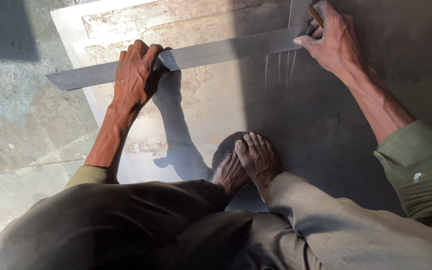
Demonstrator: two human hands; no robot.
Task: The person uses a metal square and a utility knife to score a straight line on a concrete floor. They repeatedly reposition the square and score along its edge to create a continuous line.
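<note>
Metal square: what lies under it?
The metal square lies flat on a worn metal sheet, pinned by the left hand. The right hand holds a small tool at its corner. Scratched lines show below; anything beneath the blade is covered.

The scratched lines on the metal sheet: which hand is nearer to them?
Right. The right hand sits just above the scratched lines; the left hand presses the steel square farther left.

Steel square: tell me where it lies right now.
In the head view the steel square lies flat across the top of the metal sheet, pinned by the left hand and the right hand at its corner.
</note>
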